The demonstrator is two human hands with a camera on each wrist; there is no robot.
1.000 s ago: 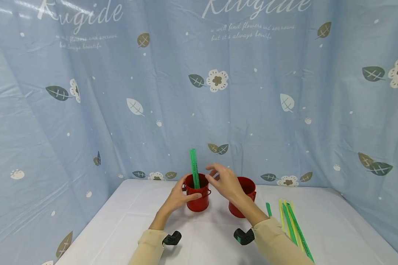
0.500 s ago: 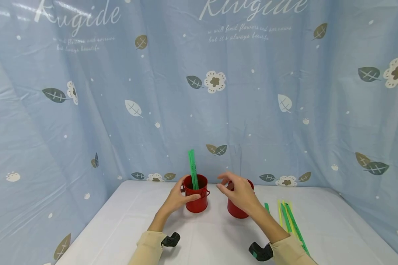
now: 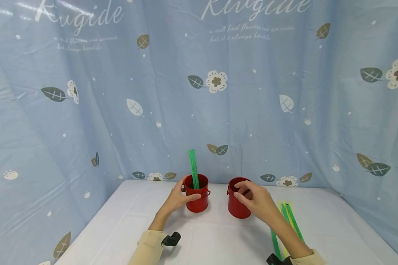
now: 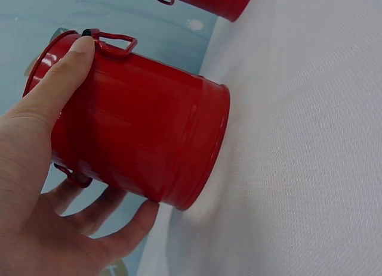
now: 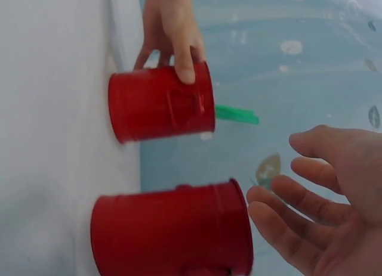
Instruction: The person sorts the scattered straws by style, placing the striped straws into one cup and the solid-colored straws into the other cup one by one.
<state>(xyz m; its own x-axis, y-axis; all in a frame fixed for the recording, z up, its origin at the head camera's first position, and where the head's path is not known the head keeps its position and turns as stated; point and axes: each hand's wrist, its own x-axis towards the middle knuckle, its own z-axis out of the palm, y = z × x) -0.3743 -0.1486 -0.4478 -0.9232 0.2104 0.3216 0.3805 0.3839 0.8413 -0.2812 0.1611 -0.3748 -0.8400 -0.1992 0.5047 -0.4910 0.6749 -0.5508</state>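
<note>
Green plastic-looking strips [image 3: 194, 167] lean in a round, red, glossy metal bucket [image 3: 199, 207] at the lower centre of the frame, their upper ends well above its rim. Your left hand [image 3: 178, 197] stays clamped on that bucket, thumb laid along the near wall and fingers around its other side, seen closer in the left wrist view. Your right hand [image 3: 257, 200], beside the first bucket's rim a second ago, has drawn away to the right and now hangs in front of a second red metal bucket [image 3: 236, 209], just right of centre. Its fingers are bent, thumb and fingertips apart with nothing between them; the right wrist view puts them just past the bucket's mouth, though whether any fingertip touches the rim cannot be told. That shift uncovers the second bucket's left side, while the bundle keeps its tilt: the strips appear to rest steadily in the first bucket without your right hand's help, leaving that hand free. Loose green and yellow strips [image 3: 295, 222] lie at the lower right of the frame, outside both buckets and partly hidden by your right forearm [image 3: 286, 235], on a white cloth-covered table [image 3: 219, 239]. Behind, a blue printed curtain [image 3: 169, 73] fills the upper frame.
</note>
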